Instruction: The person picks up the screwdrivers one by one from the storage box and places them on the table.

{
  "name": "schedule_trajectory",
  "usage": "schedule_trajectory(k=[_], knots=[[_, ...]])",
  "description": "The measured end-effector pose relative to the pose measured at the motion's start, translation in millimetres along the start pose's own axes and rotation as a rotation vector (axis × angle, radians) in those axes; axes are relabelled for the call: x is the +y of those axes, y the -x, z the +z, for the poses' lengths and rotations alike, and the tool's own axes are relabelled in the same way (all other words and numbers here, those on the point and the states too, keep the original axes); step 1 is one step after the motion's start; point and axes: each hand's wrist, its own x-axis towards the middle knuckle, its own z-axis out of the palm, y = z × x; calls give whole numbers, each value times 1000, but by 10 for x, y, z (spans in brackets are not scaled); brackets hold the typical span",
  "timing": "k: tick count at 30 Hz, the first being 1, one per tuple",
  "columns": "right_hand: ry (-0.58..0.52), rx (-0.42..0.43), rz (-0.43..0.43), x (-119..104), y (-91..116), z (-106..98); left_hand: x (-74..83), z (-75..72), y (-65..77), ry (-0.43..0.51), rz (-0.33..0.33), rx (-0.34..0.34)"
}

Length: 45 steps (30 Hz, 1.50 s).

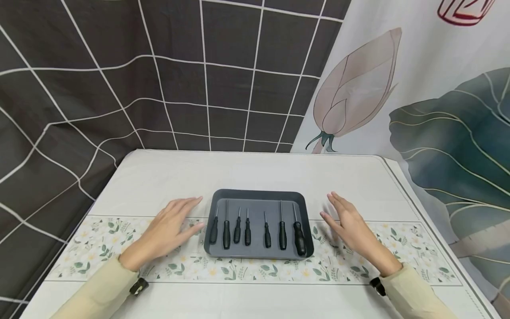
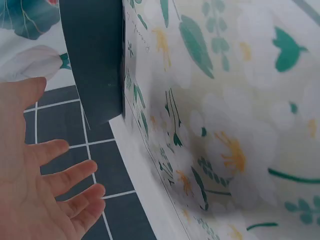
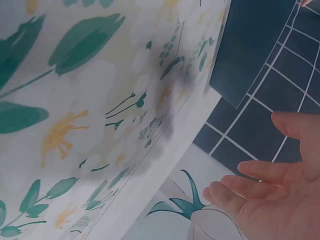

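A dark grey tray [image 1: 256, 253] sits mid-table in the head view. Several black-handled screwdrivers lie in it side by side, shafts toward the far rim; a left group ends with a ribbed screwdriver [image 1: 248, 232], and at the right is a thicker one [image 1: 299, 239]. Just left of the tray, my left hand [image 1: 165, 230] is held with fingers extended, touching nothing. My right hand [image 1: 352, 226] mirrors it on the right, farther from the tray, also holding nothing. Both wrist views show the tray's outer wall [image 2: 97, 60] near spread fingers; the screwdrivers are hidden there.
A white tablecloth [image 1: 255, 170] with a floral band [image 1: 179, 266] covers the table. Behind it hangs a dark gridded curtain [image 1: 231, 88], and a pale curtain with a printed flower bud [image 1: 354, 88] hangs to the right.
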Motion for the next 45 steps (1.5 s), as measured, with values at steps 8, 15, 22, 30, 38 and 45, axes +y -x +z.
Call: schedule_trajectory(k=[8,15,22,30,38,45], knots=[[-16,142,-57,-61,-52,-10,66,15,-54,84,-22,18],[-43,193,-95,-87,-91,-8,122,38,-94,149,-50,-10],[-79,175,-101,-126,-133,-13,165,52,-143,174,-45,-4],[-196,127,-90,-218,-171,-53,203,90,-186,191,-59,11],[-360,35,-43,-310,-243,-31,218,83,-208,278,-124,-47],[-489,-56,-13,-382,-276,-33,201,100,-209,403,-148,-98]])
